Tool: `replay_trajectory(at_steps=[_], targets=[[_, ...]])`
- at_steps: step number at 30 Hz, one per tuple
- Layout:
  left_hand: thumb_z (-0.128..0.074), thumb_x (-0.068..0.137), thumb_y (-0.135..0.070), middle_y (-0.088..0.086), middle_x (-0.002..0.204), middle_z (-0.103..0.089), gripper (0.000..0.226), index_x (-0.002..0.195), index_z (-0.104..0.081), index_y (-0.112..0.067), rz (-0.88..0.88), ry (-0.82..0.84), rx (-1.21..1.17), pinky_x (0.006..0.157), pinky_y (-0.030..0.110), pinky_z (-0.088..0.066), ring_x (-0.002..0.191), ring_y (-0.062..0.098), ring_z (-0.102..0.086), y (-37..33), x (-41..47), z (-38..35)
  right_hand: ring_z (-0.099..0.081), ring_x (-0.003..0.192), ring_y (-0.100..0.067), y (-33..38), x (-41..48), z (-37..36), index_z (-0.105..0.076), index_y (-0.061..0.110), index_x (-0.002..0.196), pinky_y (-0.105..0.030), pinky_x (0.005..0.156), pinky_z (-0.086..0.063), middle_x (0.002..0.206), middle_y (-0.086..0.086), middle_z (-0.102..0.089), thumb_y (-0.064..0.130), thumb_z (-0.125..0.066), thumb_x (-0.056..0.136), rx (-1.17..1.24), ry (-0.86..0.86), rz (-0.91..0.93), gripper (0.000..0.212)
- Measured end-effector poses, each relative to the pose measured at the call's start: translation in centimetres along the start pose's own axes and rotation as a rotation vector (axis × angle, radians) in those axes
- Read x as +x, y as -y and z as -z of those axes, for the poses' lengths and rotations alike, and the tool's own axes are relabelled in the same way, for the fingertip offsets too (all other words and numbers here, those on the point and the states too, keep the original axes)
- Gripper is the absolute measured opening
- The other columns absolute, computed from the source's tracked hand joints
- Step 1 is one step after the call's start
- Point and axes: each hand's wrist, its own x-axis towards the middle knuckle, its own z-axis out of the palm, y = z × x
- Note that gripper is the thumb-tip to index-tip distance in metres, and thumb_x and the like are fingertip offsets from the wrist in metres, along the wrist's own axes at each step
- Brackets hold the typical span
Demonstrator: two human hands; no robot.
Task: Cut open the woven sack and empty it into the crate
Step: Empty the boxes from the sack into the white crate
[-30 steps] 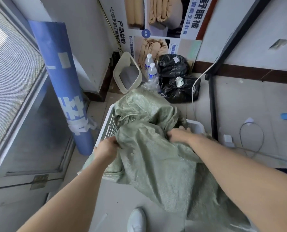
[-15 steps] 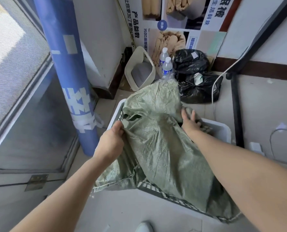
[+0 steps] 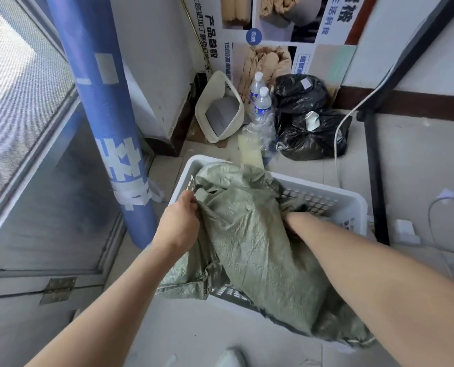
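A green woven sack [image 3: 249, 234] lies slumped in a white perforated plastic crate [image 3: 334, 205] on the floor and hangs over its near rim. My left hand [image 3: 179, 221] grips the sack's left edge near the crate's left wall. My right hand [image 3: 290, 221] reaches down past the sack's right side into the crate; its fingers are hidden behind the fabric, so its grip cannot be made out. What is in the sack is not visible.
A blue rolled mat [image 3: 101, 107] stands left of the crate against a glass door. Beyond the crate are a white bin [image 3: 220, 112], two water bottles [image 3: 261, 104] and black rubbish bags [image 3: 310, 128]. A black stand pole [image 3: 377, 181] and white cables [image 3: 432, 221] lie right.
The sack has sunk lower into the crate, uncovering the far rim. My right hand moved from on top of the sack down beside it, out of sight. My left hand keeps its hold.
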Motion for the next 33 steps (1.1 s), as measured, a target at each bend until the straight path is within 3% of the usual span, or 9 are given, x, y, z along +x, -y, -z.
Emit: replay_trajectory(at_steps=[7,10,13,16,19,22,24,28,33], targets=[[-0.061,0.084,-0.02,0.013,0.128,-0.049,0.051,0.132,-0.044,-0.015,0.123,0.309,0.06,0.095,0.039,-0.044,0.109,0.03,-0.048,2.4,-1.4,-1.7,-0.054,0.118,-0.026,-3.0,-7.1,0.0,-0.059,0.028,0.124,-0.035,0.098,-0.044,0.133,0.001,-0.058,0.03,-0.042,0.088,0.451,-0.498,-0.08,0.04],[-0.076,0.07,-0.03,0.007,0.149,-0.013,0.096,0.146,-0.017,-0.029,0.258,0.391,0.295,0.109,0.047,-0.031,0.133,0.037,-0.024,3.9,-2.9,-1.9,-0.016,0.144,-0.024,-4.5,-13.8,-3.7,-0.027,0.031,0.148,-0.044,0.115,-0.019,0.158,0.006,-0.017,0.043,-0.051,0.085,0.3,-0.294,-0.025,0.068],[-0.076,0.072,-0.029,0.014,0.146,-0.02,0.095,0.146,-0.016,-0.026,0.272,0.433,0.382,0.108,0.049,-0.034,0.129,0.042,-0.034,4.1,-3.5,-2.5,0.023,0.144,-0.027,-3.8,-15.8,-7.2,0.012,0.036,0.15,-0.053,0.116,0.001,0.154,0.005,0.032,0.065,-0.057,0.075,0.147,-0.106,0.012,0.106],[-0.075,0.074,-0.028,0.016,0.134,-0.035,0.085,0.139,-0.022,-0.019,0.207,0.404,0.398,0.101,0.053,-0.04,0.122,0.041,-0.041,3.2,-3.5,-3.5,0.019,0.144,-0.035,-2.2,-14.0,-8.2,0.026,0.03,0.147,-0.055,0.117,-0.009,0.143,-0.003,0.05,0.062,-0.069,0.067,0.083,-0.03,-0.007,0.128],[-0.076,0.074,-0.031,0.014,0.15,-0.014,0.113,0.148,0.01,-0.028,0.252,0.527,0.662,0.104,0.055,-0.035,0.134,0.042,-0.03,3.2,-3.7,-4.4,0.011,0.146,-0.036,-0.8,-12.4,-8.2,0.035,0.031,0.142,-0.05,0.113,-0.029,0.129,-0.002,0.063,0.045,-0.079,0.066,0.108,0.046,0.026,0.137],[-0.06,0.085,-0.005,0.018,0.148,-0.022,0.106,0.146,0.022,-0.031,0.214,0.522,0.771,0.099,0.048,-0.043,0.126,0.039,-0.043,4.0,-4.4,-5.0,-0.029,0.139,-0.036,-1.0,-12.5,-8.1,0.033,0.036,0.142,-0.039,0.098,-0.047,0.142,-0.008,0.051,0.013,-0.074,0.077,-0.001,0.075,0.016,0.126],[-0.046,0.089,0.004,0.018,0.133,-0.043,0.088,0.15,0.01,-0.027,0.083,0.439,0.741,0.096,0.044,-0.047,0.113,0.033,-0.055,4.1,-4.5,-5.3,-0.057,0.104,-0.026,-1.2,-13.0,-7.7,0.024,0.04,0.145,-0.032,0.08,-0.054,0.155,-0.013,0.028,-0.005,-0.059,0.083,-0.03,0.009,0.017,0.113],[-0.036,0.095,-0.003,0.018,0.131,-0.044,0.048,0.141,-0.032,-0.016,0.026,0.337,0.659,0.098,0.045,-0.041,0.114,0.033,-0.052,1.7,-4.0,-4.6,-0.059,0.102,-0.03,-1.0,-13.7,-6.0,-0.008,0.037,0.151,-0.037,0.082,-0.052,0.139,-0.014,-0.036,-0.01,-0.039,0.09,-0.046,-0.18,-0.004,0.083],[-0.035,0.093,0.001,0.017,0.126,-0.04,0.031,0.112,-0.059,0.004,-0.023,0.216,0.64,0.096,0.043,-0.041,0.111,0.034,-0.046,-1.7,-3.8,-1.2,-0.06,0.101,-0.026,0.1,-15.1,-2.5,-0.055,0.02,0.129,-0.035,0.087,-0.046,0.11,-0.01,-0.063,0.0,-0.038,0.096,-0.075,-0.377,-0.064,0.042]])
